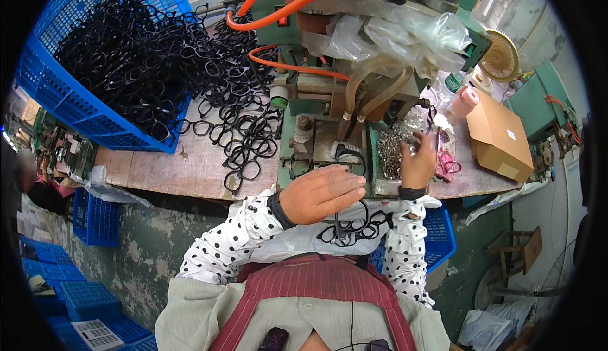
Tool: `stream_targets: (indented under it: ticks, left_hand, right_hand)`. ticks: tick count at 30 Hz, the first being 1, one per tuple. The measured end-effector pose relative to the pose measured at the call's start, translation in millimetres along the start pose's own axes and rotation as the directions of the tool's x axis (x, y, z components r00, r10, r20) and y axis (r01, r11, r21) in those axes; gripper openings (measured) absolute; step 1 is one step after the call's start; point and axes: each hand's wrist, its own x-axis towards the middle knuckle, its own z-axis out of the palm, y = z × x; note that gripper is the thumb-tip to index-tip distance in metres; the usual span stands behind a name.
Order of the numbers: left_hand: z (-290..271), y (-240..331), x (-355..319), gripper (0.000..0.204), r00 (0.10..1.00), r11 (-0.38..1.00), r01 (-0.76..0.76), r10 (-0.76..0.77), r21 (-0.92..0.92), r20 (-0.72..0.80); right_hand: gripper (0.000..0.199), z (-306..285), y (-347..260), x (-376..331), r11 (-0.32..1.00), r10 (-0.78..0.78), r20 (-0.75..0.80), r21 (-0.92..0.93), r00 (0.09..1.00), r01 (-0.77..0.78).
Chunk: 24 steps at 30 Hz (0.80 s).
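One black eyeglass frame sits at the green machine in the head view, its curved rim just beyond the fingers of the left hand, on the side away from the body. Another dark rim shows on the near side, so the long axis may run outward beneath that hand, though I cannot tell whether both rims belong to one piece. The left hand is nearer; its fingers stretch rightward, straight and close together, palm down, and whether they grasp the frame is hidden. The right hand is raised by a green tray of small metal parts, fingers loosely bent; whether they pinch a part cannot be told. The front edge of the desk lies near both wrists. Machine blocks crowd the far side; room shows between the hands, while loose frames spread over the desk bound the left.
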Motion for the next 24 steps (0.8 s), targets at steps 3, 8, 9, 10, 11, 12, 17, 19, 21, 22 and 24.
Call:
stream_targets:
  ticks: [3,8,9,10,11,12,17,19,21,22,24]
  left_hand:
    - [2,-3,-2,0.038,1.000,1.000,0.006,-0.006,0.005,0.000]
    - [3,-1,-1,0.038,1.000,1.000,0.018,-0.018,-0.001,-0.007]
    - [3,-1,-1,0.039,1.000,1.000,0.018,-0.018,-0.005,-0.009]
    - [3,-1,0,0.039,1.000,1.000,0.017,-0.017,-0.009,-0.012]
    - [3,-1,-1,0.040,1.000,1.000,0.018,-0.018,-0.013,-0.014]
    - [3,-1,-3,0.037,1.000,1.000,0.023,-0.023,0.010,0.007]
    - [-24,-5,1,0.041,0.992,0.989,-0.114,0.107,0.098,0.069]
    - [-33,-31,-23,0.051,0.986,0.988,0.033,-0.008,0.153,-0.165]
    - [-35,-62,-46,0.016,0.809,0.827,0.497,-0.332,0.264,-0.486]
    - [-38,-83,-54,0.019,0.797,0.698,0.584,-0.395,0.414,-0.458]
    - [-32,-105,-84,0.024,0.692,0.421,0.692,-0.619,0.586,-0.372]
  right_hand:
    - [0.029,-4,37,-8,0.980,0.141,0.152,0.122,0.978,-0.160]
    - [0.021,-16,30,-33,0.975,-0.005,0.218,-0.215,0.976,0.053]
    - [0.018,-8,37,-33,0.986,-0.029,0.174,-0.156,0.984,0.056]
    - [0.016,-2,45,-33,0.993,-0.050,0.128,-0.097,0.991,0.062]
    - [0.013,-1,43,-32,1.000,-0.012,0.114,-0.010,0.993,0.013]
    - [0.011,0,41,-29,0.996,0.027,0.105,0.077,0.994,-0.035]
    - [0.010,2,37,-32,0.948,0.125,0.033,0.289,0.992,-0.129]
    - [0.010,5,40,-35,0.953,0.120,-0.026,0.283,0.992,-0.108]
    - [0.010,6,39,-37,0.967,0.117,-0.059,0.233,0.991,-0.100]
    - [0.010,4,35,-39,0.977,0.118,-0.068,0.185,0.991,-0.104]
    - [0.009,4,33,-37,0.992,0.100,-0.051,0.077,0.994,-0.096]
